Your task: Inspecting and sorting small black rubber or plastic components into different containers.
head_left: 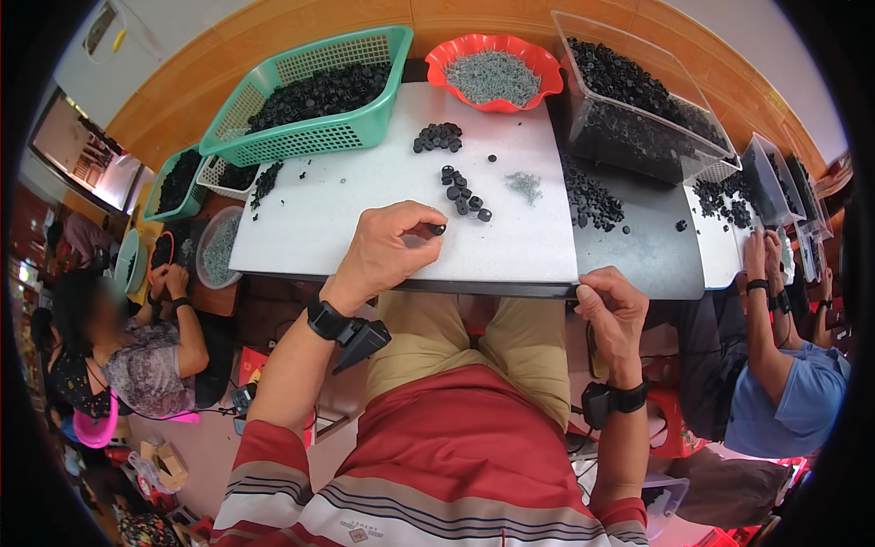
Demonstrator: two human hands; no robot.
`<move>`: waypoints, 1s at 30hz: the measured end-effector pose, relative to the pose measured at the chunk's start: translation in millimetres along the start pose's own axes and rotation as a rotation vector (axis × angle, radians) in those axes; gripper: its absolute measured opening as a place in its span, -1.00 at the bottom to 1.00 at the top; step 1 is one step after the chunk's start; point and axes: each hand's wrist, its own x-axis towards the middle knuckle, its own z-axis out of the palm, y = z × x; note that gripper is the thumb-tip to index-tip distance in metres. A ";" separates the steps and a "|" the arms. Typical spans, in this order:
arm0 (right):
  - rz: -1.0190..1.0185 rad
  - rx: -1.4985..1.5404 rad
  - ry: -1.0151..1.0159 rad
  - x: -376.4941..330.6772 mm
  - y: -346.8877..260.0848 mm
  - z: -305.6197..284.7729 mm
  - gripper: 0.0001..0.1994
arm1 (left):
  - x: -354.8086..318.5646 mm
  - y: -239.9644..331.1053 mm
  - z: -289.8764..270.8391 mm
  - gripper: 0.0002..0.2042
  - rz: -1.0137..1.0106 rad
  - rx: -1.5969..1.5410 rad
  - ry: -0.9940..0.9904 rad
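1 sm. blk round plastic part [438, 230], pinched in near-closed grip of L hand [387, 244] over wht flat worktop [319, 205], may roll off edge if pinch slackens; R hand [612, 305] grip curled, contents can't tell.

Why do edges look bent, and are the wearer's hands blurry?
Head view: the wide lens bows the wooden panel and darkens the corners; the left hand and right hand look fairly sharp; the white board is bright; black parts in the green basket blend together.

White tabletop [319, 210] with small black pieces [437, 139] and thin grey pins [523, 187].
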 end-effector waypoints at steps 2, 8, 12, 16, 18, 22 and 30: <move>0.003 0.022 -0.006 -0.2 0.3 0.1 -0.90 | 0.2 -2.1 0.4 -0.79 0.013 0.006 -0.003; 0.025 0.042 -0.001 -0.7 1.6 -0.4 -0.91 | 3.6 0.8 -0.1 -0.80 0.062 0.082 -0.069; 0.022 0.051 -0.001 -0.5 2.2 -0.8 -0.91 | 4.7 5.9 1.6 -0.79 0.091 0.180 -0.141; 0.037 0.046 -0.004 -0.1 2.4 -1.2 -0.90 | 5.7 7.0 2.0 -0.78 0.190 0.309 -0.155; 0.044 0.043 -0.003 -0.3 2.8 -1.4 -0.90 | 6.0 9.4 1.6 -0.77 0.211 0.372 -0.194; 0.052 0.068 0.001 0.1 2.9 -0.4 -0.90 | 8.5 5.6 -1.5 -0.76 0.171 0.374 -0.238; 0.047 0.049 -0.006 2.6 0.9 0.6 -0.90 | 12.6 11.8 -12.9 -0.79 0.096 0.228 -0.117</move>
